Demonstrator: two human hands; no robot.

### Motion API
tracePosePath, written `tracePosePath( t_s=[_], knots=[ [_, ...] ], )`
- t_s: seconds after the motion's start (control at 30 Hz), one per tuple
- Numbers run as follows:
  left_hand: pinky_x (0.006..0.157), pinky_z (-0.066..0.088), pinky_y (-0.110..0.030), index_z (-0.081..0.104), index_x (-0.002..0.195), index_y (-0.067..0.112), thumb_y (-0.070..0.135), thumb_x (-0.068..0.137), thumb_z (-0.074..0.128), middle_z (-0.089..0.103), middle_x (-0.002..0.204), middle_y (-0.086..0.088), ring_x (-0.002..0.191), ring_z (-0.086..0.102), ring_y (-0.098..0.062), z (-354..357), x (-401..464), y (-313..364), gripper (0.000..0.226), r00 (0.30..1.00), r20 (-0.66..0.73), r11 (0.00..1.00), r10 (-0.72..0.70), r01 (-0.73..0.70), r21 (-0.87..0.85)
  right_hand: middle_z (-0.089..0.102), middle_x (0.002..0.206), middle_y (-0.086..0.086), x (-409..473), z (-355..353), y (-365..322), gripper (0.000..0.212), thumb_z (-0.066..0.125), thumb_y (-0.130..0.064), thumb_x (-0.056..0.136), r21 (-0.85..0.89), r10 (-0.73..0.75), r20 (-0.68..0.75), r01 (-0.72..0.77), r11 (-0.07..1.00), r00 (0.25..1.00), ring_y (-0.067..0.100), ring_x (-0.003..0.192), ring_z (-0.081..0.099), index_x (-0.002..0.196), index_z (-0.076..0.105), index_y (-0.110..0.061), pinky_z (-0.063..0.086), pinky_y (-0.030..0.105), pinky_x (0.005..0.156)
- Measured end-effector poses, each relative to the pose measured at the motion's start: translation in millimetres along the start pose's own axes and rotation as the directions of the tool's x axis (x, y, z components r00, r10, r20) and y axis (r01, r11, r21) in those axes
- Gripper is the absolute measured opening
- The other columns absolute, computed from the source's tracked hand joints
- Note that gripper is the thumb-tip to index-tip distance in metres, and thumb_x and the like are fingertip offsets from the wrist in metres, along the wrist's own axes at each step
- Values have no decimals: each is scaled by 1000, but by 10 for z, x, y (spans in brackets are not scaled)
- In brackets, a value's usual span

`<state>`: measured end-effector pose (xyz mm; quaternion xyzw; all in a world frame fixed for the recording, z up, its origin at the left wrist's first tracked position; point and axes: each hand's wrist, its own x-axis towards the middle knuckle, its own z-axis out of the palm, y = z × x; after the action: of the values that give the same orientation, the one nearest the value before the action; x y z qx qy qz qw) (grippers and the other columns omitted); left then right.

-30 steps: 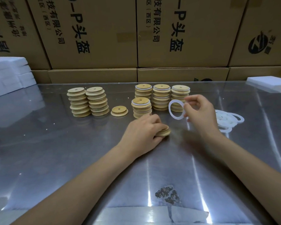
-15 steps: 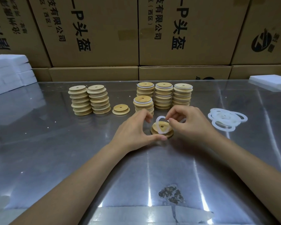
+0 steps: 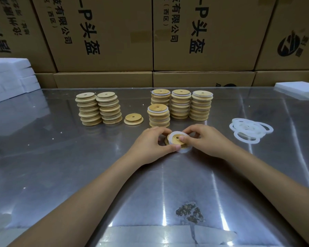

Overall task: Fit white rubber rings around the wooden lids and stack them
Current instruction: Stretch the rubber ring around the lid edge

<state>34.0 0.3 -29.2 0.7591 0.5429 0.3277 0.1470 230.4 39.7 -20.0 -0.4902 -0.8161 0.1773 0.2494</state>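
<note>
My left hand (image 3: 151,143) and right hand (image 3: 204,140) both pinch the wooden lid (image 3: 177,139) on the table (image 3: 61,157), stretching the soft, light ring (image 3: 185,150) at its rim, before the finished stacks (image 3: 180,104)

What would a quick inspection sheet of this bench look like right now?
Surface: shiny metal table, with a dark worn patch near the front edge.
Job's things: two stacks of bare lids; one single lid; four stacks of ringed lids; loose white rings; the lid in work, its white ring only partly seated.
Clutter: nothing seen.
Hands: left hand and right hand both grip the lid in work.
Cables: nothing seen.
Surroundings: printed cardboard boxes behind; white foam sheets at left, more at right.
</note>
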Motion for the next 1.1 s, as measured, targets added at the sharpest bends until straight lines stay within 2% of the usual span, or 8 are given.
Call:
tracePosePath(
  t_s=[0.17, 0.3, 0.4, 0.5, 0.63, 0.73, 0.93, 1.1],
  knots=[
    [68, 41, -6, 60, 113, 25, 32, 72, 81, 58, 102, 18, 80, 50, 15, -32, -13, 6, 47, 1000, 10, 982, -10, 11, -187, 64, 88, -16, 18, 26, -19, 9, 68, -38, 83, 170, -17, -76, 29, 985, 997, 1, 69, 54, 86, 62, -33, 42, 24, 66],
    [76, 48, -19, 56, 110, 33, 21, 69, 84, 61, 107, 15, 78, 54, 2, -69, -20, 34, 51, 1000, -10, 955, -20, 16, -296, 64, 83, -16, 5, 41, -46, 11, 72, -29, 81, 266, -48, -169, 92, 959, 984, 6, 65, 57, 83, 61, -30, 48, 27, 64],
    [72, 46, -12, 57, 111, 30, 3, 71, 79, 61, 107, 11, 76, 56, 6, -96, -17, 63, 52, 999, -23, 928, 27, -34, -372, 65, 82, -13, 7, 57, -54, 12, 73, -29, 81, 314, -40, -236, 115, 942, 971, 7, 60, 57, 83, 61, -26, 46, 24, 55],
    [81, 49, -20, 60, 111, 22, -7, 76, 71, 64, 108, 3, 90, 60, -2, -101, -7, 91, 47, 997, -70, 892, 39, -66, -447, 64, 81, -10, 5, 58, -67, 15, 74, -29, 80, 362, -38, -256, 133, 923, 966, 6, 58, 58, 82, 59, -25, 47, 23, 47],
    [86, 51, -32, 64, 114, 21, -3, 81, 68, 67, 111, 1, 99, 63, -13, -90, -16, 124, 41, 991, -128, 900, 34, -86, -428, 63, 85, -12, -9, 71, -85, 17, 73, -26, 81, 366, -71, -278, 174, 914, 958, 8, 74, 62, 81, 56, -28, 53, 24, 62],
    [84, 54, -29, 66, 110, 20, -1, 82, 68, 69, 106, 3, 96, 66, -13, -82, -29, 142, 35, 982, -182, 909, 44, -115, -402, 63, 86, -14, -17, 70, -121, 18, 74, -20, 80, 342, -131, -304, 237, 909, 944, 3, 85, 62, 83, 56, -26, 50, 19, 76],
    [79, 57, -30, 66, 92, 17, 11, 76, 77, 68, 89, 9, 84, 68, -6, -46, -20, 167, 20, 939, -344, 955, 3, -105, -278, 66, 85, -16, -38, 77, -178, 17, 73, -22, 81, 297, -139, -351, 250, 922, 926, -2, 80, 64, 82, 58, -30, 53, 24, 75],
    [74, 55, -19, 71, 83, 18, 18, 76, 79, 72, 81, 7, 76, 68, -2, -73, -14, 160, 11, 903, -429, 969, 31, -132, -208, 66, 88, -15, -55, 82, -222, 18, 74, -21, 80, 275, -172, -346, 275, 921, 922, 1, 85, 66, 85, 58, -28, 53, 21, 76]
  ],
)
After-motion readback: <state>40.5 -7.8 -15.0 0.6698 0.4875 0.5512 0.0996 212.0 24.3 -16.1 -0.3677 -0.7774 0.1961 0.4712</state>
